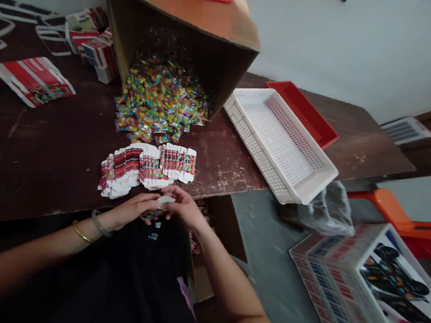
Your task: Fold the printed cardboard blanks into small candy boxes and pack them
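Note:
My left hand and my right hand meet in front of my chest, at the table's front edge. Between them is a small candy box with a white flap showing; both sets of fingers close on it, and most of it is hidden. Just beyond my hands, rows of flat red-and-white printed candy boxes lie overlapped on the table. Behind these, small clear packets of colourful candies spill from a cardboard box lying on its side.
A white perforated basket overhangs the table's right edge, with a red tray behind it. Printed red cartons lie at left. Below stand an open carton, a large striped bag and an orange stool.

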Motion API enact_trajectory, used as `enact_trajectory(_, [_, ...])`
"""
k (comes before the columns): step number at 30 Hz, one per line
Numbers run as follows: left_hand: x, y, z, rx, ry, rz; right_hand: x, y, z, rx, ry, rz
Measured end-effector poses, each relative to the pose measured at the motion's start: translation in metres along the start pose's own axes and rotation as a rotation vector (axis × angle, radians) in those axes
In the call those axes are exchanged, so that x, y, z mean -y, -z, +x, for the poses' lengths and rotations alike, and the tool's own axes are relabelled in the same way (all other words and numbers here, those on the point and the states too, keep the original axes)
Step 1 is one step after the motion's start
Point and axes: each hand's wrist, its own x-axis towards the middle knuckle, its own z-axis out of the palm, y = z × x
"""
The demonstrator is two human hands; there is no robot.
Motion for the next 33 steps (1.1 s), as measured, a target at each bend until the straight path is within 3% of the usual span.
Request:
enact_trajectory(3, [0.001, 0.001, 0.002, -0.063, 0.020, -0.029, 0.006, -0.008, -0.008, -0.071, 0.290, -0.417])
enact_trajectory(5, [0.003, 0.001, 0.003, -0.073, 0.044, -0.112, 0.009, -0.012, -0.013, -0.091, 0.402, -0.542])
enact_trajectory(8, [0.006, 0.003, 0.003, -0.020, 0.055, -0.195, 0.013, -0.010, -0.013, -0.129, 0.362, -0.483])
enact_trajectory(13, [0.009, 0.006, -0.006, 0.154, -0.013, -0.273, 0.013, -0.003, -0.004, -0.077, 0.202, -0.313])
enact_trajectory(17, [0.014, 0.002, -0.008, 0.068, -0.021, -0.279, 0.001, -0.015, -0.012, -0.218, 0.368, -0.444])
enact_trajectory(19, [0.017, -0.002, -0.006, 0.079, -0.021, -0.293, -0.001, -0.014, -0.024, -0.255, 0.411, -0.505])
enact_trajectory(22, [0.015, -0.007, -0.002, 0.222, -0.002, -0.225, 0.011, 0.012, -0.044, -0.178, 0.325, -0.632])
enact_trajectory(25, [0.008, -0.005, 0.002, 0.250, -0.017, -0.051, 0.031, 0.052, -0.043, -0.144, 0.252, -1.010])
enact_trajectory(28, [0.001, -0.002, 0.006, 0.194, -0.051, 0.032, 0.038, 0.085, -0.003, -0.190, 0.343, -1.290])
enact_trajectory(33, [-0.005, 0.005, 0.004, 0.174, -0.028, 0.027, 0.033, 0.118, 0.074, -0.020, 0.406, -1.464])
